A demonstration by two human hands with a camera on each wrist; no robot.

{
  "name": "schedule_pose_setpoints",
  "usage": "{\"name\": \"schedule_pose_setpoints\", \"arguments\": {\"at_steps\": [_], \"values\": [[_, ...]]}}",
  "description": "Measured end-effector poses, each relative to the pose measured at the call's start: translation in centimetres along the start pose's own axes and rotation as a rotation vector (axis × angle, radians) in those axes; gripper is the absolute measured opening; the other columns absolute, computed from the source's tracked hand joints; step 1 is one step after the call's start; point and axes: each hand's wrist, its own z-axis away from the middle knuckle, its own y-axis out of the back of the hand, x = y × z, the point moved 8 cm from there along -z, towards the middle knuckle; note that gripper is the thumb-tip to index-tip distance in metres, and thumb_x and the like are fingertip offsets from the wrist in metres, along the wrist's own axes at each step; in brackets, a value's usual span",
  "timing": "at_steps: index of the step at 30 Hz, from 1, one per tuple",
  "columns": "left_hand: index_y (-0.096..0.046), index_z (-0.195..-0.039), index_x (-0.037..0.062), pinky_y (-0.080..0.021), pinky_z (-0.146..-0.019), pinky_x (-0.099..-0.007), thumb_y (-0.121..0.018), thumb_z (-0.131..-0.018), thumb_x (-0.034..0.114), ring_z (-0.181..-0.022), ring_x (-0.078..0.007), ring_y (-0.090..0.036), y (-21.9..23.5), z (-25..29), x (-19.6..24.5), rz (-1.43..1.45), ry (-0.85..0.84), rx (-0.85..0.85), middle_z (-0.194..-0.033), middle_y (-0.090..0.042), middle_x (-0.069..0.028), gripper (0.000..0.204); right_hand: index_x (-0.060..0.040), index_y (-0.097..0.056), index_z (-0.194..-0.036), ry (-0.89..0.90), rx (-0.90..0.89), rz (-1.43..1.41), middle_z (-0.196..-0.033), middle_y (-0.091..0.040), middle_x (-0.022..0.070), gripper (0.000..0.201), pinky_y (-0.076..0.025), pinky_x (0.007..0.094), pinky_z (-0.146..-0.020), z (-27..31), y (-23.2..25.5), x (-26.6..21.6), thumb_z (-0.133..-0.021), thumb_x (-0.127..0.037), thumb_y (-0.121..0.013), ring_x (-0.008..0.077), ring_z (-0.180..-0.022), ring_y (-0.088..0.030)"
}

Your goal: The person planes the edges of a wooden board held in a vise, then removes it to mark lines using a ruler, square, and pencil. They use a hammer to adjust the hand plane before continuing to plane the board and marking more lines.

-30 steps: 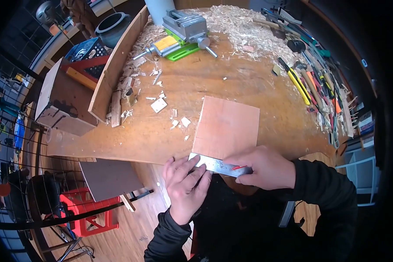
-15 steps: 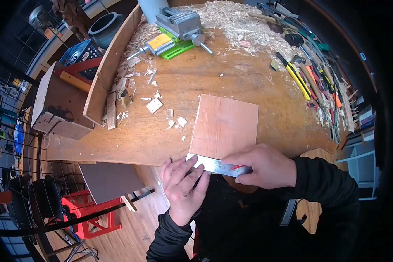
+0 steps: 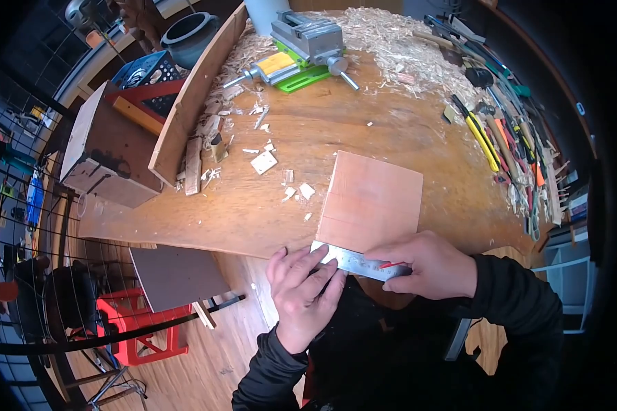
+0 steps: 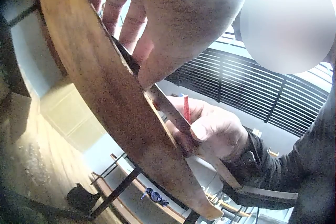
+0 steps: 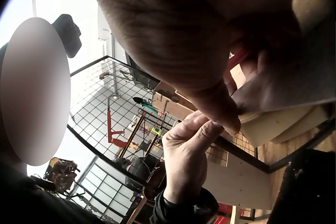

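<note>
A square reddish wooden board lies at the near edge of the bench, a faint line across its lower part. Along its near edge lies a steel square with scale marks; its other leg hangs down below the right hand. My left hand pinches the left end of the blade between thumb and fingers. The right hand grips the blade further right and also holds a red pencil. In the left wrist view the right hand shows the thumb against the blade, the pencil standing up beside it.
The wooden bench carries a grey and green vise and a heap of shavings at the back. Hand tools with a yellow cutter line the right side. An upright plank borders the left, near several wood scraps.
The head view has shifted slightly, so everything sits a little further right. Both hands, the steel square and the board keep nearly the same places relative to each other.
</note>
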Motion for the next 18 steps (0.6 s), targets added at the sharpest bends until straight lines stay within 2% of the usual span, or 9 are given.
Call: {"name": "schedule_pose_setpoints", "arguments": {"at_steps": [2, 4, 7, 18], "values": [[-0.084, -0.092, 0.0078, -0.043, -0.11, -0.0533, -0.092, -0.069, 0.009, -0.11, -0.0284, -0.071, 0.05, -0.02, 0.0, -0.003, -0.004, 0.004, -0.112, -0.079, -0.0078, 0.025, -0.0047, -0.072, -0.131, 0.023, 0.011, 0.003, -0.111, -0.076, 0.0223, 0.049, -0.059, 0.0413, -0.088, -0.1, 0.07, -0.26, -0.084, -0.015, -0.079, 0.0382, -0.097, -0.075], [-0.084, -0.093, 0.008, -0.043, -0.11, -0.0529, -0.092, -0.069, 0.009, -0.11, -0.028, -0.071, -0.01, -0.01, -0.03, 0.008, -0.002, 0.003, -0.113, -0.079, -0.0077, 0.025, -0.0064, -0.072, -0.132, -0.046, -0.026, -0.005, -0.11, -0.076, 0.0218, 0.049, -0.06, 0.0409, -0.087, -0.06, 0.02, -0.12, -0.084, -0.014, -0.08, 0.0381, -0.097, -0.076], [-0.084, -0.093, 0.0082, -0.044, -0.11, -0.0526, -0.092, -0.069, 0.009, -0.109, -0.0277, -0.071, -0.04, 0.04, -0.06, 0.008, -0.008, 0.004, -0.113, -0.079, -0.0076, 0.025, -0.0077, -0.072, -0.133, 0.008, 0.005, -0.022, -0.11, -0.076, 0.0216, 0.05, -0.06, 0.0404, -0.087, -0.02, -0.06, 0.07, -0.084, -0.013, -0.081, 0.0382, -0.097, -0.076], [-0.084, -0.094, 0.008, -0.043, -0.11, -0.0521, -0.092, -0.07, 0.01, -0.109, -0.0275, -0.071, 0.03, 0.06, 0.03, 0.007, -0.01, 0.009, -0.113, -0.079, -0.008, 0.025, -0.0071, -0.073, -0.133, -0.015, -0.008, 0.001, -0.113, -0.077, 0.0213, 0.05, -0.06, 0.0396, -0.088, 0.06, -0.08, 0.27, -0.084, -0.014, -0.082, 0.0375, -0.098, -0.076]]}}
